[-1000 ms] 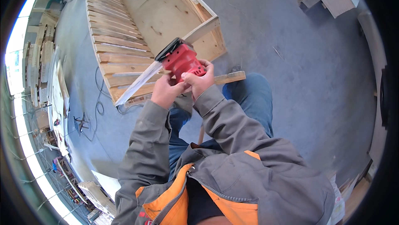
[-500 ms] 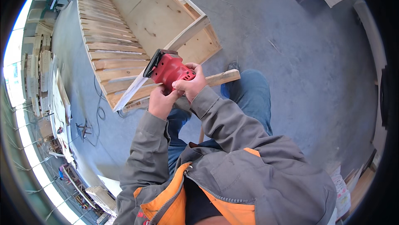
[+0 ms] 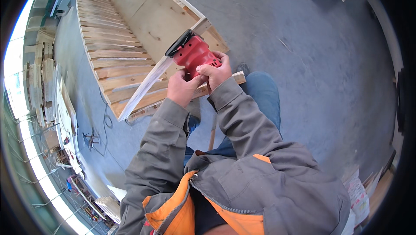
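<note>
Far to the left of the left hand stand stacked pale wooden boards [image 3: 44,89], flat and straight-edged. Nearer, a thin black cable [image 3: 105,122] lies in loops on the floor. Beyond the hand, to its left, is a large box-shaped crate of light-brown slatted wood [image 3: 113,65], its inner panel smooth and spotted with dark knots. A whitish, flat wooden rail [image 3: 145,88] runs along its near edge. The left hand [image 3: 180,88] has its fingers closed on the lower side of a red, rounded plastic sander [image 3: 193,55], which is just beyond both hands, tilted, its flat black pad [image 3: 178,44] facing away; whether the pad touches the rail cannot be told. The right hand [image 3: 219,71], just beside the left, is wrapped around the sander's near end. To its right spreads smooth grey floor [image 3: 329,83].
</note>
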Available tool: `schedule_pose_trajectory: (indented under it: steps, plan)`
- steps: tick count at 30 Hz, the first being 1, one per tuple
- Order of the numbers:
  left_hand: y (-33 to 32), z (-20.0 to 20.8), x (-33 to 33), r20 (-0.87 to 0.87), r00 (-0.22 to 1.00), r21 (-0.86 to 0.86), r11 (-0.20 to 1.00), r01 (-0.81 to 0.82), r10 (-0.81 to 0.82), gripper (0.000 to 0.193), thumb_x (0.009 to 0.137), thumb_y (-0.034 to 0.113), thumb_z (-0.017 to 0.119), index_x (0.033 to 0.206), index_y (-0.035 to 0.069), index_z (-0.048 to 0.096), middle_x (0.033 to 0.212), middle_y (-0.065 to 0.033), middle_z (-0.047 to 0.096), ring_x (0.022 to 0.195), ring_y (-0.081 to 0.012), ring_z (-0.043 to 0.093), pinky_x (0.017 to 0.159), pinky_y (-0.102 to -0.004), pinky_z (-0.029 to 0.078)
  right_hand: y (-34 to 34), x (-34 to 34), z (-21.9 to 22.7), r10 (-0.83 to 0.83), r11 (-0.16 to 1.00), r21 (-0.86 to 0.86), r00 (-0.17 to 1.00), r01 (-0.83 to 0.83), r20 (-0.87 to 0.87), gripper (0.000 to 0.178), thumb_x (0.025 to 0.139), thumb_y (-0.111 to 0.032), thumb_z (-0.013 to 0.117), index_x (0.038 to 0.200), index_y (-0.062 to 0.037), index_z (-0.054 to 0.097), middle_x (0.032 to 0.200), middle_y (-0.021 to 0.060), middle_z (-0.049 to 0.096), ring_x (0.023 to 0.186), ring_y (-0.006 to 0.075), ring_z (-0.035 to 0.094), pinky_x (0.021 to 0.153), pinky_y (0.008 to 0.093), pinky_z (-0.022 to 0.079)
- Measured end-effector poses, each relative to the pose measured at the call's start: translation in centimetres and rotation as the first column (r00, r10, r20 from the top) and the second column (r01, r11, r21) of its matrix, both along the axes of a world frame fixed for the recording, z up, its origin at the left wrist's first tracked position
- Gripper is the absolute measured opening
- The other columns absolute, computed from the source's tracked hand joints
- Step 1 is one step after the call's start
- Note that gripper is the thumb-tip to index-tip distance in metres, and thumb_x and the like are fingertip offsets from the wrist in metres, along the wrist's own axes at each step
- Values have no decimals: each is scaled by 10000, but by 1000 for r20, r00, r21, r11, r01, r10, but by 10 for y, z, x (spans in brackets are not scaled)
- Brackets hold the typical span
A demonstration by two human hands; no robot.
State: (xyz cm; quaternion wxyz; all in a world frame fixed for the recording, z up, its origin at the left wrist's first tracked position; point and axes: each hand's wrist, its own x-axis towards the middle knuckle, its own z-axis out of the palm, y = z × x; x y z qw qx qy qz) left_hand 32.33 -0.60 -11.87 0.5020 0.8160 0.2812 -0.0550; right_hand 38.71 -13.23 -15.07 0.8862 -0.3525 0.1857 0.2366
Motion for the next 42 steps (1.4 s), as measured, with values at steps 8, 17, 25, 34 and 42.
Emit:
schedule_pose_trajectory:
  steps: [8,17,25,34,42]
  plan:
    - [4,19,-45,-5,987,-133,978,-161,162,358,892,141,815,1133,-86,680,970,-87,733,842,-123,677,718,-269,534,15,-27,9,210,975,-80,977,-206,32,796,630,34,805,1331,23,427,1173,203,590,951,246,663,755,373,614]
    - [-12,18,-25,28,984,-232,959,-164,175,408,906,175,819,1171,-99,673,1031,-103,733,892,-137,688,770,-288,555,5,-8,-1,165,983,-79,986,-165,5,773,628,23,793,1319,22,445,1127,197,607,864,231,663,711,359,605]
    - [-31,4,37,-8,1000,-44,999,4,-4,419,895,174,834,1173,-103,687,1050,-110,741,914,-145,686,791,-292,554,-25,36,-4,-38,996,-80,998,41,41,719,667,39,778,1294,37,426,1105,185,610,810,218,670,679,356,604]
    - [-8,-5,5,47,997,-136,989,-57,63,481,859,264,864,1125,-101,700,986,-157,761,865,-171,703,755,-329,564,-16,16,18,69,984,-172,992,-51,102,724,681,-16,802,1297,30,424,1172,205,586,982,229,654,771,345,614]
    - [10,32,-52,-10,977,-313,928,-203,211,368,963,121,735,1242,-96,632,1079,-109,726,949,-160,707,817,-293,576,21,-30,24,250,903,-400,949,-157,192,799,627,-194,826,1303,76,495,1242,248,567,1140,326,612,974,406,548]
